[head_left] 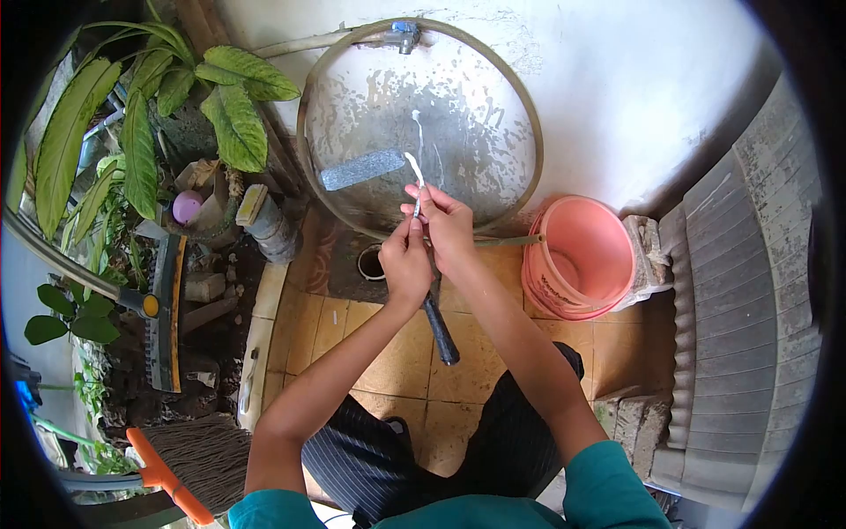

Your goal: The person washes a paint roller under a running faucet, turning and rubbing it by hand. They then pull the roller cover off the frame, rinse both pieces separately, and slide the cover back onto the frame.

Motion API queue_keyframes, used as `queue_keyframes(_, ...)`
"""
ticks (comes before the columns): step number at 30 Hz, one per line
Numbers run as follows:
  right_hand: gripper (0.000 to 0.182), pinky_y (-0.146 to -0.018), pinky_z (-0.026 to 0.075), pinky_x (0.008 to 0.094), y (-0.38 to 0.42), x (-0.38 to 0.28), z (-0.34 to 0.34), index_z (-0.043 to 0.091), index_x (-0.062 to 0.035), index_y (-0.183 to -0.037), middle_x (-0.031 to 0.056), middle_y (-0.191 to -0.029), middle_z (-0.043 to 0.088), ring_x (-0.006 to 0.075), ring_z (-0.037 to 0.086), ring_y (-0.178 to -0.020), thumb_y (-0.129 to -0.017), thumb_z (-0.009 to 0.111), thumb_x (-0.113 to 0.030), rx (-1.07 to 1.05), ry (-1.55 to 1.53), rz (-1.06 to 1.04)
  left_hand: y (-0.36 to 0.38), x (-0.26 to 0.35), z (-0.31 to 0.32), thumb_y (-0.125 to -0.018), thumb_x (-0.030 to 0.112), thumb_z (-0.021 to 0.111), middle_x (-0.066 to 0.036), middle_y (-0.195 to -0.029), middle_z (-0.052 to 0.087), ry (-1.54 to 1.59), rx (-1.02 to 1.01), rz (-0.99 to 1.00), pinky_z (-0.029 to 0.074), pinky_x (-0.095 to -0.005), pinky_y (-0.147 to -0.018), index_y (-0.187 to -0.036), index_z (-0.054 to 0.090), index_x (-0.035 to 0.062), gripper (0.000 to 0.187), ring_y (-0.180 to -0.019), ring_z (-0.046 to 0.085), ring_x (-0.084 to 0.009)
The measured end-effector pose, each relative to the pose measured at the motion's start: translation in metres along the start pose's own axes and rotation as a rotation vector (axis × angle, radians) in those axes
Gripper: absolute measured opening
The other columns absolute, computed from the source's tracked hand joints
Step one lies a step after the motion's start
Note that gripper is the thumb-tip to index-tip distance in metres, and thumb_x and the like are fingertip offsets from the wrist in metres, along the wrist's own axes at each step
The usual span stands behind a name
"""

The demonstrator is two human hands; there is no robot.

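A paint roller with a fuzzy blue-grey sleeve (pixel 363 168) is held up in front of me, the sleeve pointing left. Its bent neck (pixel 414 166) is white near the sleeve, and its black handle (pixel 441 331) hangs down below my wrists. With fingers pinched together, my left hand (pixel 408 264) grips the thin shaft. Just above and to the right, my right hand (pixel 449 229) also pinches the shaft, close under the white bend. The fingers of both hands nearly meet and hide part of the shaft.
A hose (pixel 539 132) loops from a blue-handled tap (pixel 404 37) on the wall. Pink buckets (pixel 582 251), nested, stand at right beside corrugated sheets (pixel 749 291). A drain hole (pixel 372 263) opens in the floor. At left are potted plants (pixel 238 123), a broom head (pixel 166 313) and an orange-clipped mop (pixel 207 458).
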State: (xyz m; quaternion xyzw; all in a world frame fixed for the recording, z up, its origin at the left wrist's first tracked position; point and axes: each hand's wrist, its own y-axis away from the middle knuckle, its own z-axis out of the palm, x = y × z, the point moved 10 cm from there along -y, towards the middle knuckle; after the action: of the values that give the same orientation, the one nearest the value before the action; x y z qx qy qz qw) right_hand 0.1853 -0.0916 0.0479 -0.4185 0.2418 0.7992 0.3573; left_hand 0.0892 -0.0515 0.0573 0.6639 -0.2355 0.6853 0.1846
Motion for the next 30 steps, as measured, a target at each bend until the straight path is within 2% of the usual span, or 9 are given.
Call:
queue_keyframes(2,0.027,-0.06,0.051,0.0261,0.001,-0.007,-0.004,0.061,0.004,-0.111,0.0114,-0.101,0.067,0.0156,0.064,-0.076,-0.094,0.055,-0.016,0.057,0.025,-0.076,0.0,-0.003,0.001,-0.099,0.02,0.044,0.002,-0.054,0.048,-0.007,0.011,0.045,0.031,-0.0258,-0.037,-0.093,0.064,-0.0009,0.03,-0.041,0.039,-0.0044)
queue_keyframes(10,0.023,-0.051,0.048,0.0258,-0.002,-0.017,-0.014,0.063,0.0063,-0.105,0.0122,-0.089,0.068,0.0137,0.059,-0.057,-0.092,0.056,-0.011,0.127,0.075,-0.084,0.01,0.011,0.003,-0.098,0.02,0.046,0.001,-0.052,0.047,-0.158,0.033,0.146,0.033,-0.026,-0.038,-0.101,0.065,-0.0004,0.028,-0.041,0.042,-0.0048)
queue_keyframes(11,0.022,-0.05,0.048,0.0263,-0.002,-0.018,-0.015,0.063,0.0068,-0.104,0.0125,-0.087,0.067,0.0134,0.058,-0.055,-0.092,0.057,-0.011,0.137,0.059,-0.087,0.012,0.015,0.005,-0.097,0.018,0.046,-0.004,-0.052,0.049,-0.164,0.015,0.114,0.035,-0.0285,-0.042,-0.098,0.063,-0.0017,0.027,-0.044,0.044,-0.0075)
queue_keyframes(12,0.022,-0.05,0.048,0.0263,-0.001,-0.019,-0.014,0.063,0.0068,-0.104,0.0125,-0.087,0.067,0.0134,0.058,-0.055,-0.092,0.057,-0.011,0.138,0.057,-0.087,0.013,0.018,0.006,-0.097,0.016,0.045,-0.008,-0.053,0.051,-0.17,-0.002,0.083,0.038,-0.0309,-0.046,-0.094,0.062,-0.0029,0.026,-0.046,0.047,-0.0103)
queue_keyframes(16,0.022,-0.05,0.05,0.0266,0.001,-0.025,-0.015,0.064,0.0057,-0.102,0.0108,-0.085,0.066,0.0135,0.057,-0.055,-0.091,0.059,-0.012,0.143,0.055,-0.105,0.014,0.017,0.008,-0.098,0.017,0.045,-0.009,-0.052,0.05,-0.131,0.006,0.046,0.037,-0.0315,-0.043,-0.094,0.062,-0.0034,0.027,-0.043,0.047,-0.0105)
queue_keyframes(19,0.022,-0.051,0.05,0.0258,0.002,-0.026,-0.015,0.064,0.0043,-0.102,0.0092,-0.085,0.065,0.0134,0.057,-0.055,-0.091,0.06,-0.014,0.142,0.075,-0.077,0.012,0.02,0.005,-0.098,0.018,0.045,-0.007,-0.051,0.05,-0.133,0.047,0.162,0.037,-0.0309,-0.039,-0.096,0.062,-0.0033,0.028,-0.039,0.046,-0.0102)
queue_keyframes(21,0.022,-0.05,0.049,0.0254,0.002,-0.026,-0.016,0.065,0.0044,-0.102,0.009,-0.084,0.065,0.0133,0.057,-0.054,-0.09,0.06,-0.015,0.154,0.078,-0.064,0.016,0.021,0.009,-0.098,0.019,0.045,-0.005,-0.05,0.049,-0.078,-0.014,0.043,0.036,-0.0301,-0.036,-0.098,0.062,-0.003,0.028,-0.038,0.045,-0.0093)
queue_keyframes(25,0.023,-0.047,0.047,0.0243,0.002,-0.027,-0.015,0.065,0.0048,-0.098,0.0085,-0.081,0.065,0.0128,0.056,-0.052,-0.089,0.063,-0.016,0.143,0.089,-0.036,0.015,0.016,0.007,-0.098,0.019,0.045,-0.003,-0.05,0.047,-0.052,-0.014,0.047,0.036,-0.0298,-0.036,-0.1,0.062,-0.003,0.028,-0.038,0.044,-0.0091)
queue_keyframes(30,0.023,-0.044,0.045,0.0239,-0.002,-0.023,-0.019,0.066,0.0045,-0.095,0.0083,-0.078,0.065,0.0128,0.056,-0.051,-0.087,0.066,-0.017,0.171,0.158,-0.024,0.014,0.003,0.009,-0.098,0.021,0.044,0.001,-0.051,0.041,-0.028,-0.037,-0.038,0.035,-0.0261,-0.032,-0.09,0.063,-0.0006,0.03,-0.036,0.04,-0.0063)
